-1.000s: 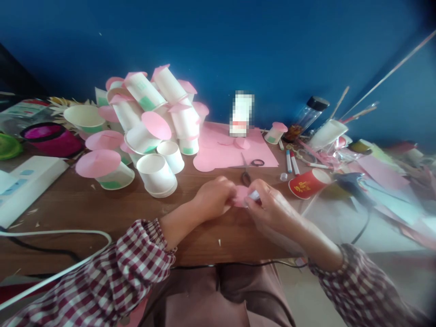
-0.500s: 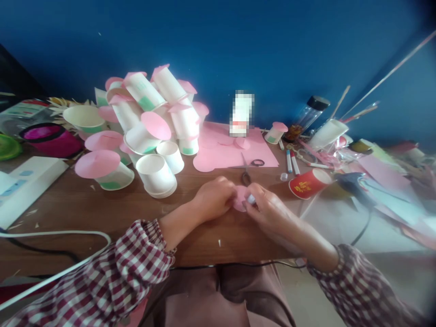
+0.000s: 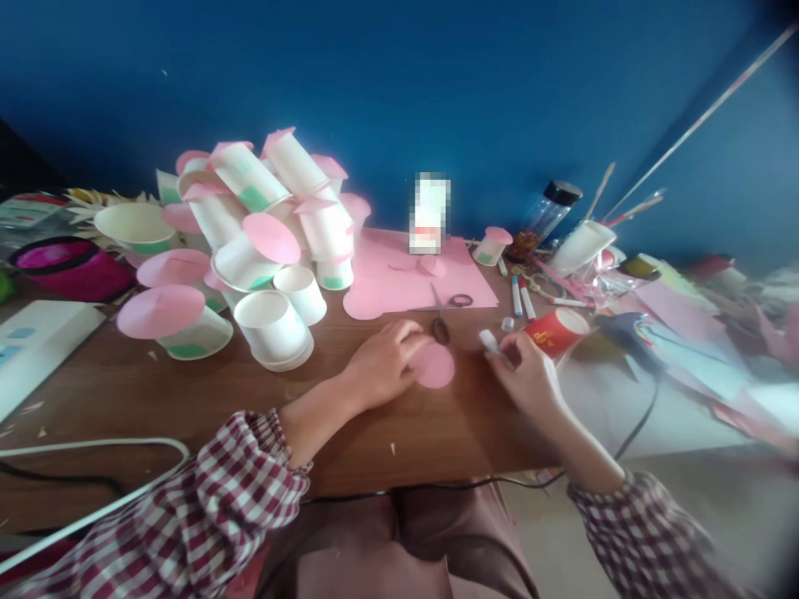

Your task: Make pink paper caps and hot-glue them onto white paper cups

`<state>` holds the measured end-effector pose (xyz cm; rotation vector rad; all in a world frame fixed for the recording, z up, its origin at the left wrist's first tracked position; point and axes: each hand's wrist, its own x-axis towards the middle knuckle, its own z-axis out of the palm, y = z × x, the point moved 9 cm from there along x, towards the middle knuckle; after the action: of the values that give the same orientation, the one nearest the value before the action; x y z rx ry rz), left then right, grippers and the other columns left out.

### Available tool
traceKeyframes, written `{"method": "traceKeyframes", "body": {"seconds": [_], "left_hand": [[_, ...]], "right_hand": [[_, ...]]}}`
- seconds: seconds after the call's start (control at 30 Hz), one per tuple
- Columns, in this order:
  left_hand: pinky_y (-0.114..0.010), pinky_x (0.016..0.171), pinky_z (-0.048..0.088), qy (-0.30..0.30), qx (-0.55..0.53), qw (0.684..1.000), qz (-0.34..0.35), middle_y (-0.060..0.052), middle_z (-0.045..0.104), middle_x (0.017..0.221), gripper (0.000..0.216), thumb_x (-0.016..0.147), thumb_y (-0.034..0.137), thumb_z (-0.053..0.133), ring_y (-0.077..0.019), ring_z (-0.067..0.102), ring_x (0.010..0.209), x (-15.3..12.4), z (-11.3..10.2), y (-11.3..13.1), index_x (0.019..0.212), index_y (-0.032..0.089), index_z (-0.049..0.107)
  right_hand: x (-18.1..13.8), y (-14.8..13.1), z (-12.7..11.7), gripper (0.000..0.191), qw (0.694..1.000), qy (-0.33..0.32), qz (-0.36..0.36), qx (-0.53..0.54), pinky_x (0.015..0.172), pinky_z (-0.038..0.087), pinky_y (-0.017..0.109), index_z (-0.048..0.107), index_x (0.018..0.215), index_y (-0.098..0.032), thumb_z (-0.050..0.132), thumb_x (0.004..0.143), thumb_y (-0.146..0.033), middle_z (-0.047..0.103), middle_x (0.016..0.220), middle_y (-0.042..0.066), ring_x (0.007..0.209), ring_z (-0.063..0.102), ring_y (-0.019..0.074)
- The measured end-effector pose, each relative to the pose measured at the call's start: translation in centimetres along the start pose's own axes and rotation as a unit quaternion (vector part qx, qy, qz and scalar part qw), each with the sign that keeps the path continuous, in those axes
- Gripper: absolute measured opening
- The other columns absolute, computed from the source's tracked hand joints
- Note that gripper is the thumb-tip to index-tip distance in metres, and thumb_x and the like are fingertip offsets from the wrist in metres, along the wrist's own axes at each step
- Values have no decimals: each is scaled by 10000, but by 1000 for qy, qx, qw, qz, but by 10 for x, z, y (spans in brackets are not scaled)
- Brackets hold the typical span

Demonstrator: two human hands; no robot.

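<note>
A round piece of pink paper [image 3: 435,366] lies low over the brown table, its left edge pinched in the fingers of my left hand [image 3: 388,359]. To the right of it, my right hand [image 3: 530,370] is closed around a small white glue stick [image 3: 490,341], whose pale end points up and left. A small clear cap [image 3: 508,324] rests on the table just beyond that hand. Scissors [image 3: 440,324] with dark handles lie past the paper circle, partly on a pink sheet [image 3: 399,287].
At the left, white paper cups [image 3: 275,324] stand and pile up, many topped with pink paper. A red paper cup [image 3: 549,333] lies on its side by my right hand, near markers [image 3: 521,298]. A phone [image 3: 429,212] leans against the blue wall. A white cable [image 3: 168,445] crosses the left.
My right hand has moved right with the glue stick, away from the pink circle. The circle is now more fully visible in my left hand. The whole view has shifted slightly.
</note>
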<state>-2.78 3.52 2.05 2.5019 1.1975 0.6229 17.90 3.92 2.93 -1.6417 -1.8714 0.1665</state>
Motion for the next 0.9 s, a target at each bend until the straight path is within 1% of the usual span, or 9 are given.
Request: {"method": "traceKeyframes", "body": {"seconds": [0.07,0.17,0.33,0.4,0.5,0.6,0.67,0.8,0.9], "left_hand": [[-411,996,370,11,21,999,-26,-101,498,1254,517,785,335,579,-265,445,1141,-1,-2,-5,1269,169,504],[-466,996,349,17,40,998,-45,-113,530,1209,477,767,392,590,-296,433,1133,-2,-2,-9,1179,152,565],[-414,905,405,17,-24,998,-51,-73,612,1009,332,745,313,618,-246,517,992,-1,-2,-8,1050,188,575],[-375,833,434,15,-76,995,-60,-47,626,912,320,748,265,604,-216,552,896,-1,-2,-9,1058,202,551],[-321,760,454,22,-177,981,-79,-15,628,838,339,771,239,567,-173,576,795,-2,-3,-12,1105,214,518],[-307,771,466,52,-271,956,-102,-12,626,835,385,769,254,581,-155,585,792,-3,-8,-20,1141,194,502],[-311,797,475,76,-323,936,-118,-21,625,838,398,756,265,608,-152,590,808,-3,-10,-26,1132,173,516],[-322,747,527,115,-448,866,-188,-47,628,891,372,754,347,634,-157,602,823,-5,-9,-39,1067,159,560],[-310,666,561,85,-521,819,-224,-67,631,960,345,751,389,637,-175,603,860,-6,0,-39,995,147,599]], "right_hand": [[-1,-2,4,179,998,-11,-26,-57,588,386,286,503,766,-209,566,787,-375,573,717,10,626,518,171],[-1,-5,9,157,993,-29,-48,-101,601,394,298,520,773,-205,550,813,-354,585,737,29,654,532,190],[-3,-24,3,170,988,1,-87,-129,762,438,398,567,872,-189,605,799,-339,601,990,105,891,548,269],[-5,-43,-1,173,988,7,-115,-107,851,416,436,579,947,-188,594,812,-295,583,1088,119,992,525,288],[-7,-68,11,219,988,-83,-131,4,816,442,389,566,1047,-196,556,844,-280,614,1023,97,925,566,246],[-5,-76,26,151,976,-170,-78,115,670,451,304,592,955,-188,546,848,-285,633,837,42,737,578,186],[0,-75,34,125,965,-192,-42,172,606,426,277,604,822,-181,557,836,-296,610,720,10,650,546,159],[11,-63,45,204,928,-167,52,329,592,417,278,623,817,-167,619,787,-369,618,704,14,642,536,151],[10,-52,58,296,874,-150,153,436,548,400,256,615,880,-162,674,737,-414,632,718,20,629,543,140]]}}
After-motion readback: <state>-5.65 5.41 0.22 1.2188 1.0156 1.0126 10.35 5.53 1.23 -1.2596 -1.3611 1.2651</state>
